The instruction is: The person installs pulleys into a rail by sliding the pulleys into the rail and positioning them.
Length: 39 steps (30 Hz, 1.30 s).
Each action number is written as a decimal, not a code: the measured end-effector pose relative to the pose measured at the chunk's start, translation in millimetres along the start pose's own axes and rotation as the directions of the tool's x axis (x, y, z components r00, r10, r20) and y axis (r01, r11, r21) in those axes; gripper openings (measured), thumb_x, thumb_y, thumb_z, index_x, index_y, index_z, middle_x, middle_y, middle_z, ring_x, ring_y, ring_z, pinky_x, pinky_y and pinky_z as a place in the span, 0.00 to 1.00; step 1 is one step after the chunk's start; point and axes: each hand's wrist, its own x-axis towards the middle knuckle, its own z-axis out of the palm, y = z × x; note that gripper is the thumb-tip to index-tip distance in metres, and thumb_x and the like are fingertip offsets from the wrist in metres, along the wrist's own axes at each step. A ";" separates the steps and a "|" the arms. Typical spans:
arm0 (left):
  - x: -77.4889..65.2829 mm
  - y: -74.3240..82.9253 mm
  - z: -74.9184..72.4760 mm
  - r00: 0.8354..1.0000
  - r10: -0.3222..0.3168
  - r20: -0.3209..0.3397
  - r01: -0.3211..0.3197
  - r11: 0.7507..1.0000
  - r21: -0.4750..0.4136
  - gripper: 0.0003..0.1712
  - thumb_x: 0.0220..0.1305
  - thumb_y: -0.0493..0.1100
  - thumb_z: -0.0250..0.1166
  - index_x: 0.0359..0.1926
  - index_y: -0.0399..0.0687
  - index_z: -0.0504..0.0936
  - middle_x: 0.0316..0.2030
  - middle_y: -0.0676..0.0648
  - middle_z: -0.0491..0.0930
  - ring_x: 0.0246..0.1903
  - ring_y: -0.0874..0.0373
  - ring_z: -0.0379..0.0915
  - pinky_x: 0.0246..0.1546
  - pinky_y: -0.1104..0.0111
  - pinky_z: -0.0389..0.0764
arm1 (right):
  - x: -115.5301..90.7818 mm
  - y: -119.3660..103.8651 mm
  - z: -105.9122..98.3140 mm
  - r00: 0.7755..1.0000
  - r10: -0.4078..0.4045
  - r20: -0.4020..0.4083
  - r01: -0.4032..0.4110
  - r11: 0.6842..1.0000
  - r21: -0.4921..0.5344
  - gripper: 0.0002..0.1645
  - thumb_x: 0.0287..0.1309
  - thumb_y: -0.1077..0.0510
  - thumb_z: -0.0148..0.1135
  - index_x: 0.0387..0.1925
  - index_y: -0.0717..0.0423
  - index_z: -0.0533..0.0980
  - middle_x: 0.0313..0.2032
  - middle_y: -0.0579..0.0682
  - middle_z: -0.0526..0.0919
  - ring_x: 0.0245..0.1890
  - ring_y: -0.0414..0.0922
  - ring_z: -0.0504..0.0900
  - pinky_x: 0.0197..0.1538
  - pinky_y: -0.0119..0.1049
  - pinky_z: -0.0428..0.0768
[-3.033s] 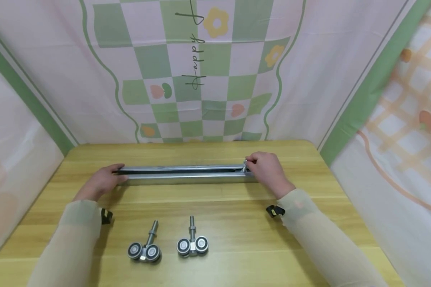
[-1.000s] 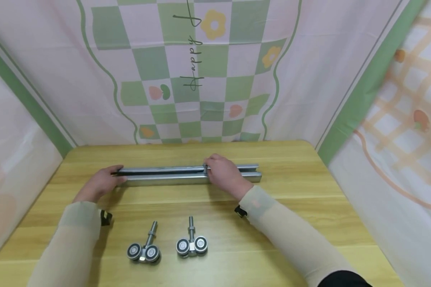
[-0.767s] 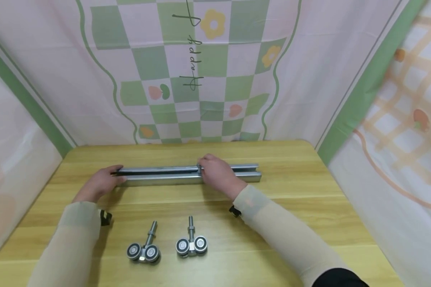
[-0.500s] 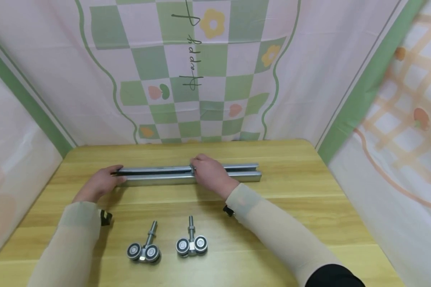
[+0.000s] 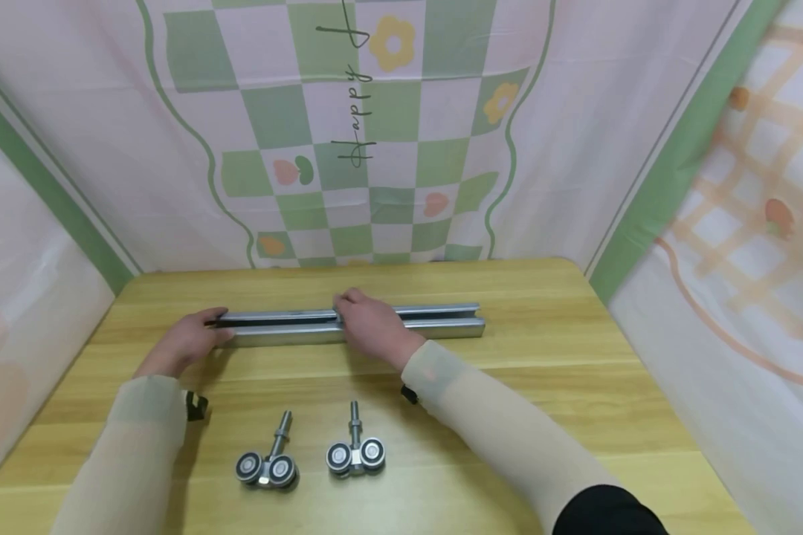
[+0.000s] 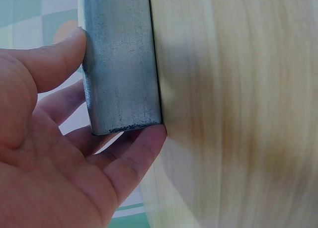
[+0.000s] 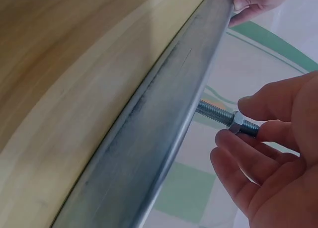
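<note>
A silver metal channel rail [image 5: 442,328] lies across the wooden table, its slot facing up. My left hand [image 5: 186,342] holds its left end; in the left wrist view the thumb presses one side and the fingers curl around the end. In the right wrist view a threaded bolt [image 7: 214,113] with a nut [image 7: 237,122] stands out of the slot. My right hand [image 5: 378,327] pinches this bolt near the nut, around the rail's middle. Whatever the bolt joins inside the channel is hidden. Two roller trolleys [image 5: 268,469] [image 5: 355,457], with wheels and threaded bolts, lie nearer me.
The wooden table [image 5: 542,416] has rounded far corners. Behind it hangs a green-and-white checked curtain [image 5: 348,208], with more fabric along the left and right sides.
My right hand has slid leftward along the rail with the bolt, from near the right end to about the middle. My left hand and the two loose trolleys have stayed put.
</note>
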 end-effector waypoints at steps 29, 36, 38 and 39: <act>0.9 -1.3 0.3 1.000 -0.020 0.001 0.020 1.000 -0.015 0.42 0.74 0.53 0.57 0.78 0.42 0.50 0.72 0.24 0.47 0.68 0.23 0.44 0.63 0.31 0.50 | 34.8 -47.9 12.7 0.985 -0.014 0.174 0.016 1.000 -0.007 0.42 0.64 0.68 0.51 0.77 0.63 0.50 0.71 0.60 0.61 0.15 0.36 0.70 0.17 0.25 0.71; 2.3 1.4 -2.1 0.999 -0.038 0.009 0.038 0.998 -0.044 0.42 0.73 0.52 0.58 0.78 0.41 0.50 0.72 0.24 0.46 0.69 0.24 0.42 0.64 0.33 0.50 | 38.4 -52.2 10.5 0.982 0.010 0.190 -0.019 0.999 0.047 0.43 0.66 0.66 0.50 0.78 0.59 0.46 0.74 0.57 0.58 0.17 0.37 0.72 0.26 0.29 0.74; 2.6 1.7 -2.2 0.999 -0.044 0.011 0.045 0.998 -0.053 0.42 0.73 0.51 0.58 0.78 0.41 0.50 0.72 0.24 0.46 0.69 0.24 0.42 0.64 0.33 0.50 | 38.8 -53.7 9.9 0.980 0.017 0.198 -0.021 1.000 0.020 0.42 0.68 0.65 0.49 0.78 0.58 0.46 0.74 0.56 0.59 0.18 0.38 0.74 0.29 0.30 0.76; 2.6 1.8 -2.3 0.999 -0.044 0.011 0.045 0.998 -0.053 0.42 0.73 0.51 0.58 0.78 0.41 0.50 0.73 0.24 0.46 0.69 0.24 0.42 0.64 0.33 0.50 | 39.0 -54.7 9.3 0.980 0.019 0.198 -0.020 1.000 0.002 0.41 0.69 0.65 0.48 0.78 0.58 0.47 0.74 0.56 0.59 0.20 0.38 0.76 0.31 0.31 0.78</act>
